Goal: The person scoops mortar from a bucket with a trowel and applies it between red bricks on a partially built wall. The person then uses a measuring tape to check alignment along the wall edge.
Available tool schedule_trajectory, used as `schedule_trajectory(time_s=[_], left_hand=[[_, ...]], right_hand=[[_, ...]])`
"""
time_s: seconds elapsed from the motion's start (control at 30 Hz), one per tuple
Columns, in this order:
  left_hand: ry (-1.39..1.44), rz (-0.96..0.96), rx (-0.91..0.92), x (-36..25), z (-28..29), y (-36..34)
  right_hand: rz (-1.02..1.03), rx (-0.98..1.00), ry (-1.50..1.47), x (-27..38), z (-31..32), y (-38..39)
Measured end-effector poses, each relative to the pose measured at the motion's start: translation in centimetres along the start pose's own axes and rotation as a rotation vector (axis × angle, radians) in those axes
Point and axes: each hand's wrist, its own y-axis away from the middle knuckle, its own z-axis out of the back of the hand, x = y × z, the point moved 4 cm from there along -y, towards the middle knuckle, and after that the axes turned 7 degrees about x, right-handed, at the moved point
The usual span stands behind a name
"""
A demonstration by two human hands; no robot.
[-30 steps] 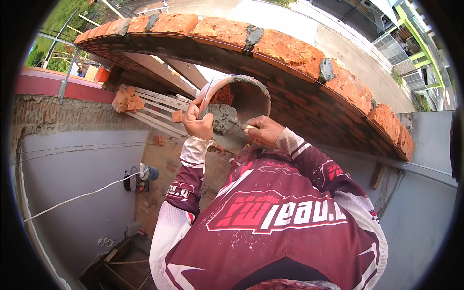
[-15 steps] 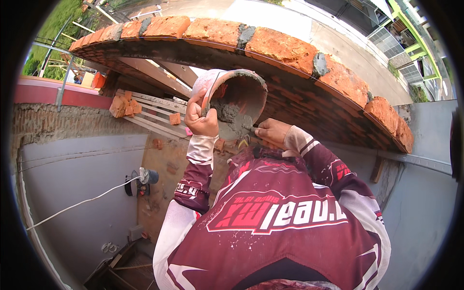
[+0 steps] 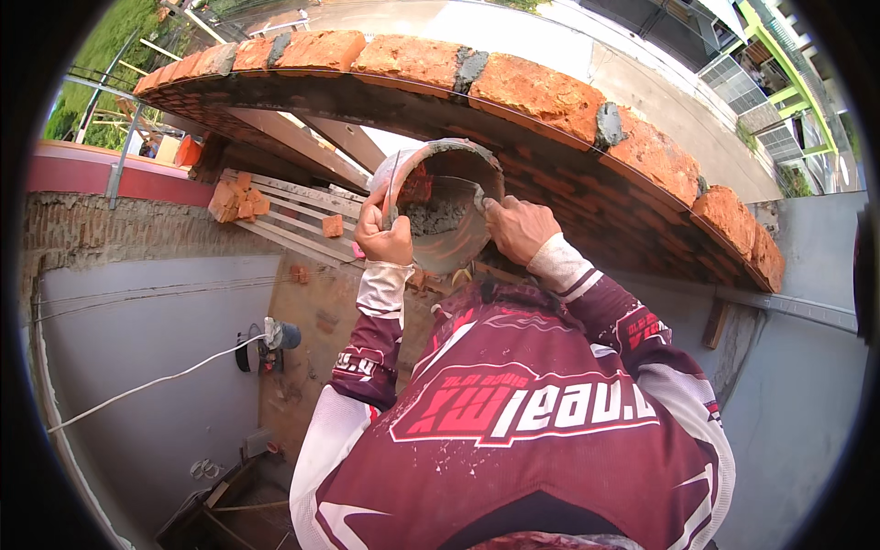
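My left hand (image 3: 385,236) is closed round the left rim of a tilted, mortar-coated bucket (image 3: 438,252) with grey mortar (image 3: 433,218) inside. My right hand (image 3: 516,227) is closed at the bucket's right rim, gripping a trowel (image 3: 475,195) whose blade is against the inside of the bucket and partly hidden. The bucket is just below a curved course of red bricks (image 3: 527,96) with grey mortar joints and a thin string along it.
Wooden slats (image 3: 289,202) carry broken bricks (image 3: 234,200) at left. Below are a pale wall (image 3: 156,348), a white cable (image 3: 147,383), a bucket (image 3: 286,335) and dark timber framing (image 3: 229,504). A grey wall (image 3: 807,385) stands at right. A street (image 3: 660,110) lies beyond the bricks.
My right hand and the trowel have moved up and right, from the mortar at the bucket's lower lip to its right rim. The mortar now sits farther inside the bucket.
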Motion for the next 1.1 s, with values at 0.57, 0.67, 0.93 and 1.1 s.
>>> schedule_trajectory(time_s=[0.57,0.67,0.93,1.1], left_hand=[[0.209,-0.070,0.150,-0.4,0.2,-0.6],[0.259,-0.024,0.076,0.4,0.9,-0.7],[0.017,-0.242,0.122,-1.8,-1.3,0.0],[0.087,-0.261,0.123,-2.1,-2.0,0.5]], right_hand=[[-0.033,0.590,-1.237,-0.6,-5.1,1.8],[0.099,0.047,-0.557,-1.8,-2.5,2.5],[-0.154,0.060,0.032,-2.6,1.8,2.3],[-0.162,0.552,-0.643,-0.6,-2.2,1.2]])
